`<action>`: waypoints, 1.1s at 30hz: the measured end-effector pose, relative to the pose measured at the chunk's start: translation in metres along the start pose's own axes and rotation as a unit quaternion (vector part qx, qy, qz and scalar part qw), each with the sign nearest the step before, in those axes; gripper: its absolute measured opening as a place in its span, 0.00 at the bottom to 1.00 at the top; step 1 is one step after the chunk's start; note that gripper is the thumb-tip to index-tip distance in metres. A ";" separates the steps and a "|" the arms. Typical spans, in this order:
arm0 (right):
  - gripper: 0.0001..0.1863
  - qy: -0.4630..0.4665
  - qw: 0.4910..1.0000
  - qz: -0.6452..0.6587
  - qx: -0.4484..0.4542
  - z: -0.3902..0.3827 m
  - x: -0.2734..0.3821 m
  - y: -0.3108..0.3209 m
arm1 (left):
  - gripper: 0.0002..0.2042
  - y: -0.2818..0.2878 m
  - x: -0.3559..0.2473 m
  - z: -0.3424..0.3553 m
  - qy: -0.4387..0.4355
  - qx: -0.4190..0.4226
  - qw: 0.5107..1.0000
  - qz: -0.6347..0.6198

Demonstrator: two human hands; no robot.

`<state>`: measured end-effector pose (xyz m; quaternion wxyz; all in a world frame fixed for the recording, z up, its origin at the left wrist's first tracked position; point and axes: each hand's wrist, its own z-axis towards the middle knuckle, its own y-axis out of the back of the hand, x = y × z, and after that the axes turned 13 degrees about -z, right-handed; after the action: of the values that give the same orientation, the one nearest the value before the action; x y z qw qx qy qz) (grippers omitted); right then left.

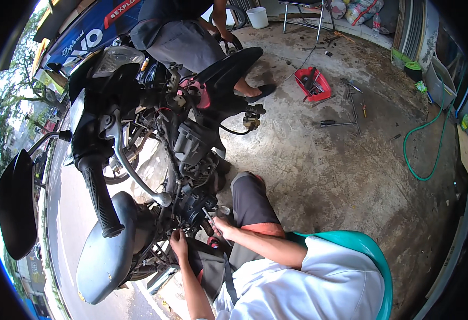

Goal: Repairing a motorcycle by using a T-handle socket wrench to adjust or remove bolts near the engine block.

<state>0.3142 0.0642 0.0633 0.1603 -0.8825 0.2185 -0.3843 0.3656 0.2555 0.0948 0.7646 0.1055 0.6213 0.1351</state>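
A partly stripped black motorcycle [191,141] stands before me, its engine [192,208] and frame exposed. My right hand [223,227] is closed around a slim metal rod-like tool [208,214], whose far end reaches the dark engine parts. The exact kind of tool cannot be made out. My left hand [179,244] is at the lower frame beside the engine, with its fingers pressed together. Whatever lies between those fingertips is too small to see. Above and left of my hands are the handlebar grip [99,194] and silver brake lever [132,170].
A co-worker [175,42] stands beyond the motorcycle's front. On the concrete floor sit a red tool tray [313,84], a long-handled tool [334,124] and other scattered tools. A green hose [416,173] curls at right. I sit on a teal chair [372,253]. A caliper [252,121] hangs near the front fender.
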 end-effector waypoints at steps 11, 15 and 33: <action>0.08 -0.014 1.000 0.007 -0.021 -0.016 0.014 -0.004 | 0.09 -0.019 -0.035 -0.018 -0.031 0.109 0.948 0.296; 0.08 -0.003 1.000 0.018 -0.024 -0.013 0.010 -0.004 | 0.09 -0.021 -0.037 -0.019 -0.038 0.105 0.951 0.288; 0.10 -0.021 1.000 -0.003 -0.014 -0.011 0.011 -0.006 | 0.08 -0.019 -0.033 -0.020 -0.037 0.106 0.951 0.289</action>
<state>0.3145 0.0628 0.0798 0.1514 -0.8931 0.2182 -0.3630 0.3411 0.2261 0.1143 0.6999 0.3656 0.5460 0.2800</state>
